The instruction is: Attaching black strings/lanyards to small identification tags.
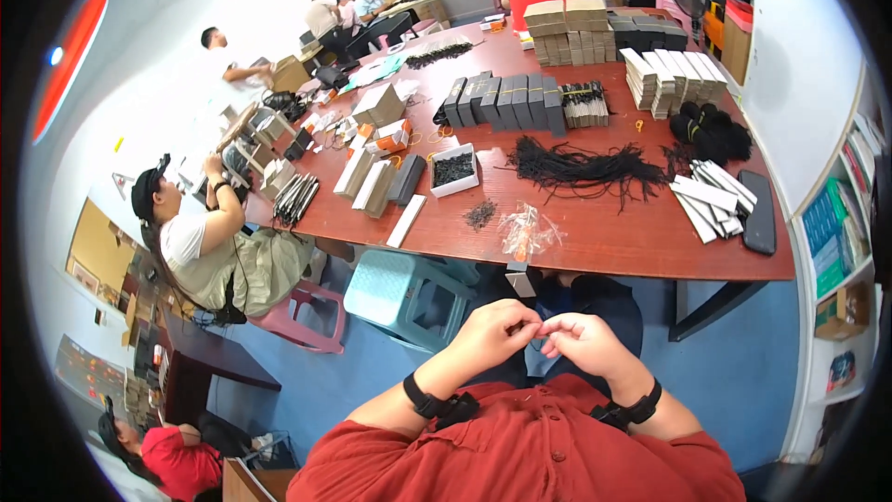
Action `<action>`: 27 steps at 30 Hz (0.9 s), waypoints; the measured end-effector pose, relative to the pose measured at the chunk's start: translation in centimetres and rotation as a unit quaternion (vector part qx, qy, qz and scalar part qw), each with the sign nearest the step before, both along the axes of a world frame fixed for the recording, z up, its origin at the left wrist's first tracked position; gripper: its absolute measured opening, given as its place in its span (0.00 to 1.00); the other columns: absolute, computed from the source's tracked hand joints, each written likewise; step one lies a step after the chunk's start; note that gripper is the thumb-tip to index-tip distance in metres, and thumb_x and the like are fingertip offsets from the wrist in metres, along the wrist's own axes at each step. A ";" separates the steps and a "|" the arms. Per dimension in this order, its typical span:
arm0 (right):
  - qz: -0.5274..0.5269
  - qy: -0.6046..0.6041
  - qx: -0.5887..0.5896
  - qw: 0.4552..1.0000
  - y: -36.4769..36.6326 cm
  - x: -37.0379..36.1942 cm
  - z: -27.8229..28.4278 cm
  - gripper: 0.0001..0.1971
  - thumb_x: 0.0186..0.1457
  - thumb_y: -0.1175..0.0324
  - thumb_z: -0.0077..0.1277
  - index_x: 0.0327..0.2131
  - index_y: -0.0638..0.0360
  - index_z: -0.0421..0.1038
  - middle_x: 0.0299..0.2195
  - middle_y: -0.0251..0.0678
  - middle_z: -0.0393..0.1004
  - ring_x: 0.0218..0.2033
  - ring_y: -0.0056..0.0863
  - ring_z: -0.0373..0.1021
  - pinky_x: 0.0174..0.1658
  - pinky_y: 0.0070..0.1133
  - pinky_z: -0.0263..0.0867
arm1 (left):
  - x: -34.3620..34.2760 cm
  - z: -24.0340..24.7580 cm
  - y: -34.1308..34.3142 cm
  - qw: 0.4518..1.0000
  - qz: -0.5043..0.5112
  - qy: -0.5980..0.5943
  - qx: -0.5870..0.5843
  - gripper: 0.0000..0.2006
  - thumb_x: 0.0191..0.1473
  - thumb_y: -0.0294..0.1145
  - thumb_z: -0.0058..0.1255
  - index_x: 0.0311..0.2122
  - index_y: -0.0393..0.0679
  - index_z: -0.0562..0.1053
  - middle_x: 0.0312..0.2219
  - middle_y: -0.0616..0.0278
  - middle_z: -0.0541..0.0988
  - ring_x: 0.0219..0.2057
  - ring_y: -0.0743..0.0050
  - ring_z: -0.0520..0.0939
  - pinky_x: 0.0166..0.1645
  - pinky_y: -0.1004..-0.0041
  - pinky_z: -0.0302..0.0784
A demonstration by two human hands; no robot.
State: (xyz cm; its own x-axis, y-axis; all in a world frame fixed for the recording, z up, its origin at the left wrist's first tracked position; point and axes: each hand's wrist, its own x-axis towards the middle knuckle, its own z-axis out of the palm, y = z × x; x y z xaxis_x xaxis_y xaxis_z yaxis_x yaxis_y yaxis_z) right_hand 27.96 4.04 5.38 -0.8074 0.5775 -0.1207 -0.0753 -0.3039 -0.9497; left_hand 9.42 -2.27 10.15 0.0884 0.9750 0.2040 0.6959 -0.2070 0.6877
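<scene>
In front of my red shirt, my left hand (497,329) and my right hand (585,344) meet fingertip to fingertip. Both are closed in a pinch, and whatever is between the fingers is too small to make out. Just beyond them, below the table edge, is a small folded grey and white card piece (521,283); I cannot tell whether a hand touches it. On the table ahead lie a crumpled clear plastic bag (530,232) and a small heap of dark bits (480,214). A white open box (458,189) holds more black bits.
Black cords (590,165) lie loose across the red-brown table (595,246). White strips (711,197) and a black flat case (759,214) are at right, with stacked grey boxes (506,100) behind. A blue stool (400,284) stands left of me, near a seated person (209,232).
</scene>
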 end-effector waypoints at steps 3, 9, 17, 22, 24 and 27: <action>0.044 -0.024 0.004 0.999 1.3 -0.9 0.6 0.11 0.57 0.76 0.41 0.40 0.67 0.70 0.36 0.36 0.74 0.34 0.22 0.72 0.39 0.19 0.69 | -0.4 0.0 -0.3 0.999 0.021 -0.015 0.042 0.04 0.46 0.25 0.57 0.30 0.41 0.77 0.25 0.60 0.78 0.27 0.67 0.79 0.32 0.74 0.73; 0.082 -0.062 0.011 0.995 2.0 -2.8 1.4 0.10 0.55 0.77 0.40 0.37 0.66 0.71 0.33 0.36 0.74 0.33 0.22 0.72 0.39 0.20 0.70 | -2.2 -1.2 -1.2 0.997 0.033 -0.047 0.043 0.08 0.46 0.24 0.56 0.35 0.40 0.77 0.26 0.60 0.78 0.28 0.65 0.79 0.32 0.73 0.74; 0.006 -0.116 0.051 0.992 -1.0 -5.6 2.0 0.08 0.54 0.79 0.39 0.34 0.64 0.69 0.32 0.35 0.74 0.31 0.21 0.71 0.36 0.19 0.70 | -7.0 -1.8 -0.1 0.991 -0.113 -0.070 0.018 0.03 0.48 0.26 0.54 0.30 0.40 0.75 0.26 0.60 0.77 0.27 0.65 0.78 0.31 0.72 0.74; -0.098 -0.097 0.037 0.990 -2.5 -7.2 3.1 0.03 0.56 0.76 0.46 0.34 0.62 0.67 0.30 0.32 0.72 0.28 0.16 0.69 0.32 0.16 0.68 | -8.5 -0.8 0.7 0.981 -0.161 -0.101 0.029 0.03 0.48 0.26 0.55 0.30 0.40 0.75 0.25 0.61 0.76 0.27 0.68 0.78 0.30 0.74 0.73; -0.103 -0.107 0.068 0.987 -2.6 -7.2 3.1 0.03 0.55 0.75 0.48 0.35 0.62 0.67 0.30 0.31 0.72 0.27 0.15 0.69 0.30 0.15 0.67 | -8.5 -0.7 0.5 0.980 -0.149 -0.121 0.054 0.04 0.48 0.27 0.55 0.30 0.41 0.75 0.24 0.61 0.75 0.25 0.67 0.77 0.29 0.73 0.72; -0.094 -0.129 0.090 0.983 -2.9 -6.5 2.7 0.04 0.55 0.74 0.49 0.35 0.61 0.68 0.30 0.29 0.72 0.26 0.15 0.69 0.29 0.14 0.67 | -7.6 -1.1 -0.2 0.982 -0.110 -0.141 0.062 0.04 0.47 0.25 0.55 0.31 0.41 0.76 0.24 0.61 0.76 0.25 0.68 0.77 0.29 0.73 0.72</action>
